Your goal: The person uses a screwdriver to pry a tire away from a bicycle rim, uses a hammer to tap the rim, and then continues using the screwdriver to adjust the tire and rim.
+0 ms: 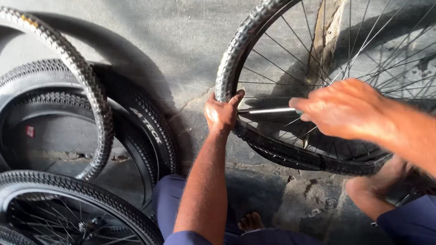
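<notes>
Spoked wheel point(336, 75) stood at right against wall point(172, 29); loose tyres point(71, 111) leaned at left, second wheel point(73, 222) before them.

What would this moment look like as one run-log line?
left hand: grips tyre at wheel rim | right hand: holds metal lever against rim | spare tyres: stacked left

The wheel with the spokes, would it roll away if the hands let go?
Probably. The wheel stands upright on its round knobby tyre, steadied by the left hand. Its thin spokes and open middle suggest it is light for its size. The rim likely stays stiff.
</notes>
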